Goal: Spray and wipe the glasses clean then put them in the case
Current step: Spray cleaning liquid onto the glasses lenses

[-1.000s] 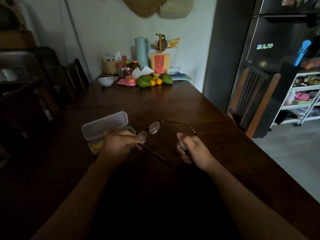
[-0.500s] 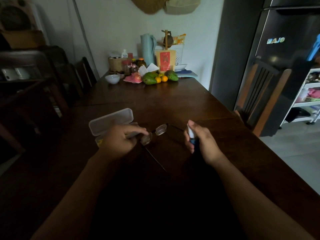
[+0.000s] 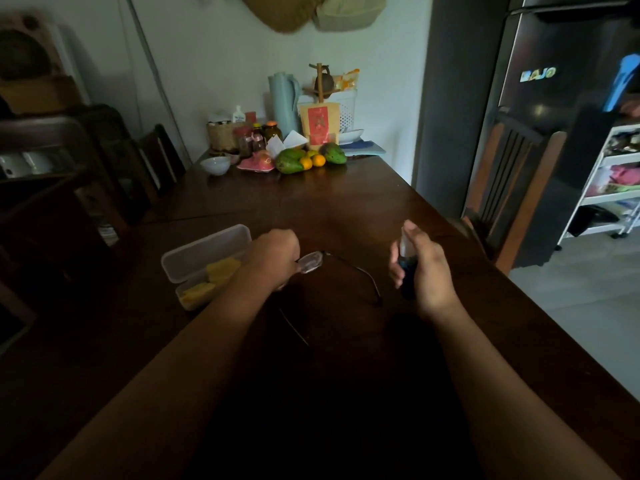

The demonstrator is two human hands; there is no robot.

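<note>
The left hand (image 3: 273, 254) was closed around the front of the glasses (image 3: 311, 263), holding them just above the dark table (image 3: 346, 209) with both arms unfolded, while the right hand (image 3: 420, 268) gripped a small spray bottle (image 3: 405, 252) upright beside them. This looked like the spraying step, the next move calling for the nozzle aimed at a lens and pressed. The open case (image 3: 204, 258), yellow cloth (image 3: 221, 270) inside, waited just left.

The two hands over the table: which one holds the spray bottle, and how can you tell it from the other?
The right hand grips the spray bottle upright; the left hand holds the glasses instead.
</note>
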